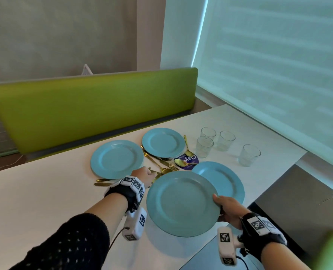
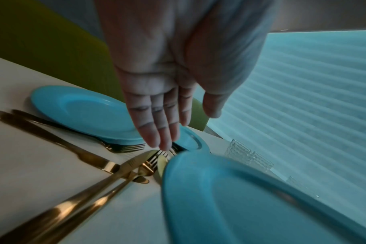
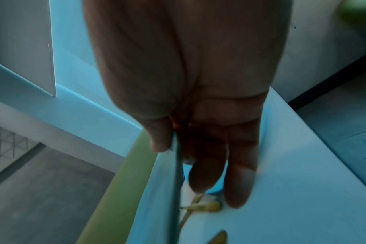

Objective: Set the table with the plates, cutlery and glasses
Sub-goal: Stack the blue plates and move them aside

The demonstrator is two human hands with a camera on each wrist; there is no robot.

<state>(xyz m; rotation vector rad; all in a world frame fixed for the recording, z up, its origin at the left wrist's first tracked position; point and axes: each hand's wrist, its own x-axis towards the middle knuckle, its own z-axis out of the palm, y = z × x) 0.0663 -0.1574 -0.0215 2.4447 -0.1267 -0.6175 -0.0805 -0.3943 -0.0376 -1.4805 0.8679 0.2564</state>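
My right hand (image 1: 221, 204) pinches the near-right rim of a blue plate (image 1: 182, 203) and holds it tilted above the white table (image 1: 45, 191). In the right wrist view the thumb (image 3: 159, 142) lies on top of the rim and the fingers (image 3: 238, 173) lie under the plate (image 3: 157, 206). My left hand (image 1: 148, 175) hovers with straight fingers over the gold cutlery pile (image 1: 161, 166). Its fingertips (image 2: 163, 142) are just above the forks (image 2: 153, 161), beside the held plate (image 2: 240, 198). Three more blue plates lie on the table: far left (image 1: 117, 158), far middle (image 1: 162, 142), right (image 1: 224, 182).
Several clear glasses (image 1: 204, 147) stand at the far right of the table. A purple round coaster (image 1: 190, 159) with gold spoons lies between the plates. Two gold knives (image 1: 103, 182) lie left of my left wrist. A green bench back (image 1: 93, 110) runs behind the table.
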